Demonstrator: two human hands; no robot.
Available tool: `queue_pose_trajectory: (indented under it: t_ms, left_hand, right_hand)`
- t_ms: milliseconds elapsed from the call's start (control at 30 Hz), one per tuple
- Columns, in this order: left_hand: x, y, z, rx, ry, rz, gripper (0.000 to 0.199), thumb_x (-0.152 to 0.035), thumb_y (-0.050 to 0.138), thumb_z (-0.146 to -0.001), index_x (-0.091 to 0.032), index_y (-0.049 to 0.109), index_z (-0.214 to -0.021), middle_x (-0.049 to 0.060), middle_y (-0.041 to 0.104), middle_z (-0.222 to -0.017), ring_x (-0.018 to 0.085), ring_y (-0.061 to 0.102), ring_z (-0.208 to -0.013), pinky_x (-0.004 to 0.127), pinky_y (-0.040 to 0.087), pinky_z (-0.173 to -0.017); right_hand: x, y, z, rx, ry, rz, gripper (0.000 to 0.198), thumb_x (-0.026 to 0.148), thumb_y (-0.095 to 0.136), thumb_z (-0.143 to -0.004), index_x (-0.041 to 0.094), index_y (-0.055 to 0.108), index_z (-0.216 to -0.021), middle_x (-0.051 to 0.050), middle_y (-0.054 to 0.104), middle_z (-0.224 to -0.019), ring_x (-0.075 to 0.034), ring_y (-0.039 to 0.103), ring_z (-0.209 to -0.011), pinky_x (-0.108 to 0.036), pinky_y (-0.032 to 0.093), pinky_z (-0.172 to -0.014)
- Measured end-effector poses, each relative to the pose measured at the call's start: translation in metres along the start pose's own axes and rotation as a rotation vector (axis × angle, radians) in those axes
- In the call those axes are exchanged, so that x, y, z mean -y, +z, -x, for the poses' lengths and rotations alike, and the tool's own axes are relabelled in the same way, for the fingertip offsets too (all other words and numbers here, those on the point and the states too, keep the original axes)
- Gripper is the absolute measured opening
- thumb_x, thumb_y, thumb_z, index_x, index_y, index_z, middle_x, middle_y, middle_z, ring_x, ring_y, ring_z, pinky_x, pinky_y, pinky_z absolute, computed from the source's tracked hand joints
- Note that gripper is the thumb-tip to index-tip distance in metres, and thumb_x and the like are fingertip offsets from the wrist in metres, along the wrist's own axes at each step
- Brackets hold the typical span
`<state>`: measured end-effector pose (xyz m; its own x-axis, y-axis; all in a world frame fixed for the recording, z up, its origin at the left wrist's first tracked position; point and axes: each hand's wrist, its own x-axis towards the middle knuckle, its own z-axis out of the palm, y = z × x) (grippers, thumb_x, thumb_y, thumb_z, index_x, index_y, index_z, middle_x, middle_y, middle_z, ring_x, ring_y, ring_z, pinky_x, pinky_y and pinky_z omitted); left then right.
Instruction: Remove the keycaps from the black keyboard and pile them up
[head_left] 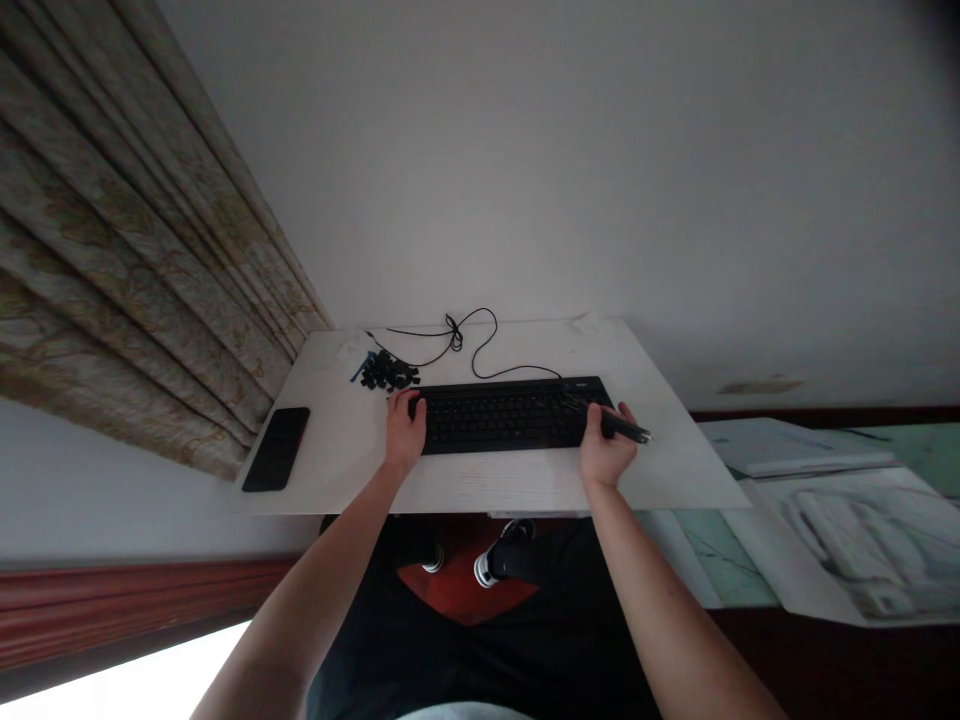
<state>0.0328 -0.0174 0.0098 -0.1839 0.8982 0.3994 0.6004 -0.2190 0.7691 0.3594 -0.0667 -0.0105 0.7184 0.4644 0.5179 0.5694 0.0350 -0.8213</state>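
A black keyboard (495, 417) lies on the white table in front of me. Its left end is held by my left hand (406, 425), with the fingers curled over the top corner and the thumb near the keys. At the other end, my right hand (609, 450) is closed around a keycap puller (626, 428) with a black handle. The puller's thin wires reach over the right-hand keys. Behind my left hand sits a heap of loose black keycaps (388, 370). A thin blue stick (361, 367) lies at the heap's left side.
A black cable (517, 368) runs from the keyboard's back edge to a tied bundle near the wall. Near the left edge of the white table (495, 490) rests a black phone (276, 449). A patterned curtain (150, 220) hangs at the left.
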Motion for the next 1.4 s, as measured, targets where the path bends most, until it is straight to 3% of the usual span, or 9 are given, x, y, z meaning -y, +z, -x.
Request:
queue_pose_trajectory:
  t_ms: [133,367,467,567,733,900,1067,1200,1400]
  left_hand:
    - [0.009,-0.009,-0.018,0.053,-0.023,0.017,0.02,-0.028,0.049,-0.097,-0.019,0.066,-0.101,0.01,0.064,-0.111,0.022,0.064,-0.105,0.039,0.055,-0.097]
    - [0.034,-0.024,-0.057,0.09,-0.153,0.042,0.016,-0.023,0.053,-0.089,-0.019,0.068,-0.094,0.006,0.07,-0.098,0.022,0.066,-0.099,0.04,0.051,-0.099]
    - [0.034,-0.029,-0.063,0.089,-0.162,0.068,0.015,-0.021,0.053,-0.088,-0.019,0.068,-0.092,0.005,0.071,-0.094,0.022,0.066,-0.096,0.039,0.052,-0.096]
    - [0.019,-0.024,-0.051,0.099,-0.043,0.009,0.018,-0.017,0.05,-0.089,-0.019,0.068,-0.093,0.006,0.069,-0.096,0.021,0.065,-0.094,0.038,0.054,-0.091]
    - [-0.026,0.009,-0.013,0.324,0.274,-0.16,0.021,-0.012,0.053,-0.089,-0.021,0.068,-0.099,0.007,0.067,-0.103,0.023,0.063,-0.106,0.041,0.051,-0.1]
    - [-0.048,0.035,0.006,0.399,0.333,-0.317,0.02,-0.017,0.054,-0.093,-0.021,0.067,-0.108,0.009,0.066,-0.11,0.025,0.062,-0.107,0.043,0.049,-0.101]
    - [-0.044,0.038,0.011,0.373,0.328,-0.331,0.024,-0.018,0.051,-0.096,-0.02,0.064,-0.115,0.01,0.066,-0.114,0.027,0.059,-0.114,0.045,0.046,-0.105]
    - [-0.043,0.037,0.012,0.367,0.305,-0.303,0.025,-0.017,0.052,-0.095,-0.02,0.064,-0.116,0.01,0.068,-0.115,0.026,0.06,-0.115,0.043,0.046,-0.105]
    - [-0.043,0.035,0.011,0.355,0.256,-0.253,0.036,-0.02,0.058,-0.093,-0.019,0.059,-0.129,0.011,0.068,-0.118,0.027,0.062,-0.116,0.043,0.047,-0.105]
  right_hand:
    - [-0.002,0.002,-0.001,-0.01,-0.037,-0.005,0.05,0.057,0.058,-0.092,0.01,0.073,-0.094,-0.02,0.07,-0.115,-0.031,0.065,-0.115,-0.049,0.047,-0.107]
    - [0.0,0.004,-0.003,-0.006,-0.028,-0.024,0.044,0.055,0.06,-0.091,0.013,0.072,-0.09,-0.017,0.071,-0.106,-0.029,0.067,-0.107,-0.047,0.05,-0.101]
    - [-0.001,0.004,-0.003,-0.013,-0.038,-0.038,0.043,0.055,0.061,-0.091,0.013,0.071,-0.089,-0.017,0.071,-0.102,-0.029,0.067,-0.106,-0.048,0.049,-0.102]
    - [-0.002,0.004,-0.003,-0.009,-0.022,-0.048,0.044,0.055,0.062,-0.09,0.012,0.071,-0.089,-0.016,0.072,-0.097,-0.028,0.068,-0.098,-0.046,0.052,-0.098]
    - [0.003,0.003,-0.002,0.022,0.037,-0.044,0.048,0.059,0.061,-0.089,0.012,0.071,-0.091,-0.015,0.073,-0.088,-0.027,0.071,-0.088,-0.044,0.054,-0.092]
    - [0.01,0.002,-0.002,0.002,0.06,-0.044,0.053,0.063,0.059,-0.089,0.011,0.07,-0.091,-0.016,0.073,-0.087,-0.029,0.071,-0.088,-0.047,0.054,-0.092]
    - [0.02,-0.003,0.003,0.039,-0.029,-0.011,0.049,0.06,0.058,-0.091,0.012,0.069,-0.094,-0.017,0.073,-0.096,-0.03,0.07,-0.096,-0.049,0.053,-0.094]
    - [0.044,0.001,0.011,0.221,-0.016,-0.07,0.047,0.06,0.061,-0.089,0.014,0.07,-0.095,-0.015,0.074,-0.093,-0.027,0.071,-0.088,-0.045,0.058,-0.087]
    - [0.096,0.04,0.007,0.801,0.25,-0.384,0.04,0.054,0.072,-0.085,0.016,0.07,-0.098,-0.007,0.073,-0.079,-0.022,0.074,-0.074,-0.035,0.064,-0.071]
